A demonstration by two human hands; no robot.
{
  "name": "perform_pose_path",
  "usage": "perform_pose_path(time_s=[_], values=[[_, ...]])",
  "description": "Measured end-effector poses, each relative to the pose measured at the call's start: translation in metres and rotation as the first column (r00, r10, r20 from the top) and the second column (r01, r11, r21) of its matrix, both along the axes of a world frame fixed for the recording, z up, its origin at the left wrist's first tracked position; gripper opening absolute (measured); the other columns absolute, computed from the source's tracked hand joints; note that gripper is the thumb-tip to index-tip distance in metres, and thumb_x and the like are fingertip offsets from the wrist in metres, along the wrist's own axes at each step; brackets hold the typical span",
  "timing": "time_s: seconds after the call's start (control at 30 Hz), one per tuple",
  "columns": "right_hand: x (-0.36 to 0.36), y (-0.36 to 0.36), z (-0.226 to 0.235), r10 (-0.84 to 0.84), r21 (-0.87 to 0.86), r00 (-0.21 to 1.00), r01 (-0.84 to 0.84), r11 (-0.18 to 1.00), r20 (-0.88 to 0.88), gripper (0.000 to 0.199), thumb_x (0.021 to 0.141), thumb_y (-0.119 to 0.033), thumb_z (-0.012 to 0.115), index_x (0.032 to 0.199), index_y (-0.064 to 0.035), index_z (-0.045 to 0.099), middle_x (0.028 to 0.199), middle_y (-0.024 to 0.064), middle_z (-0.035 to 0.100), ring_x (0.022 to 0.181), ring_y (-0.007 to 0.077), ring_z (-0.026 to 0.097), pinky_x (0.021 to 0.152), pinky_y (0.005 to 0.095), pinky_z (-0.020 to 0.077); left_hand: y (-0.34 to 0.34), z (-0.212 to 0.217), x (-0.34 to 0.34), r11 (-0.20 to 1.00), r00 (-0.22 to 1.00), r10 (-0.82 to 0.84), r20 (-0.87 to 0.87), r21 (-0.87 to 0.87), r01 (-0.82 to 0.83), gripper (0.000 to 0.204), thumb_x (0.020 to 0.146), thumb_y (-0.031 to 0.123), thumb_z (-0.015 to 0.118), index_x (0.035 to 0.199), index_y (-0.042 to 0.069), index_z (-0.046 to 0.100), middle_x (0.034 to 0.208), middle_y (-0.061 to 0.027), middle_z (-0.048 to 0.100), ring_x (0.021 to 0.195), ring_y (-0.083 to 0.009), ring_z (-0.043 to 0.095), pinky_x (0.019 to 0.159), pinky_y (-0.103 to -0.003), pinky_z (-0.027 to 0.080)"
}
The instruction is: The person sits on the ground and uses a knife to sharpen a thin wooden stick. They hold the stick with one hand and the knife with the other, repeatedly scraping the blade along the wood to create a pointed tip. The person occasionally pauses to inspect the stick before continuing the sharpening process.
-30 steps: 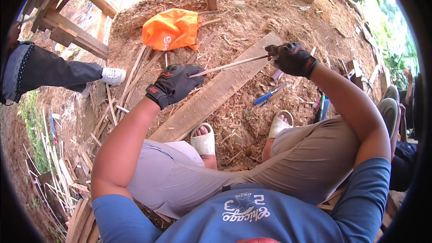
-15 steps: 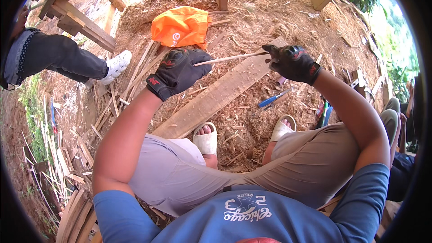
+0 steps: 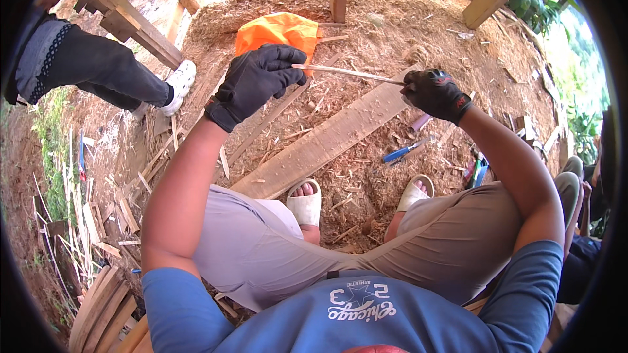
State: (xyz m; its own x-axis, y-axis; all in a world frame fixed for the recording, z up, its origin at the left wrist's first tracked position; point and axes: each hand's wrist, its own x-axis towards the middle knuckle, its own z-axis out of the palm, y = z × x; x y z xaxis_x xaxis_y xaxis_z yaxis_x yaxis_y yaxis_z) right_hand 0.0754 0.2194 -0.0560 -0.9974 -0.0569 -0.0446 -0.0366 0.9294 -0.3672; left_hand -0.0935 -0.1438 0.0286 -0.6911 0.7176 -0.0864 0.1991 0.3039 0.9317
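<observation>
A long, thin, pale wooden sliver [image 3: 347,73], judged light, springy and easily snapped, is pinched at its ends by the closed black-gloved left hand [image 3: 255,82] and closed black-gloved right hand [image 3: 435,95].

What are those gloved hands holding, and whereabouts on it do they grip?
A thin wooden stick, held level between both hands: the left hand pinches one end, and the right hand grips the other end.
</observation>
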Motion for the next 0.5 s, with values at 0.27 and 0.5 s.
perform_pose_path(time_s=[0.27,0.5], values=[[0.002,-0.013,0.013,-0.094,0.092,0.995,0.097,0.991,-0.034,0.024,0.092,-0.027,0.068,0.106,-0.0076,0.074,0.093,0.0154,0.075,0.088,0.0355,0.074,0.079,0.0446,0.0589,-0.01,-0.002,0.003,0.996,1.0,-0.012,0.018,0.083,0.011,0.027,0.101,0.002,0.066,0.128,-0.002,0.068,0.108,-0.0088,0.077,0.091,-0.0112,0.074,0.067,-0.024,0.054],[0.001,-0.011,0.009,0.15,0.034,0.983,-0.147,0.989,-0.106,0.019,0.09,-0.025,0.071,0.098,-0.0079,0.076,0.092,0.0112,0.078,0.09,0.0295,0.075,0.082,0.0408,0.0592,-0.017,-0.002,-0.004,0.996,0.998,-0.004,-0.061,0.084,0.009,0.025,0.105,0.008,0.063,0.128,0.0,0.068,0.104,-0.0079,0.077,0.079,-0.0088,0.068,0.071,-0.023,0.055]])
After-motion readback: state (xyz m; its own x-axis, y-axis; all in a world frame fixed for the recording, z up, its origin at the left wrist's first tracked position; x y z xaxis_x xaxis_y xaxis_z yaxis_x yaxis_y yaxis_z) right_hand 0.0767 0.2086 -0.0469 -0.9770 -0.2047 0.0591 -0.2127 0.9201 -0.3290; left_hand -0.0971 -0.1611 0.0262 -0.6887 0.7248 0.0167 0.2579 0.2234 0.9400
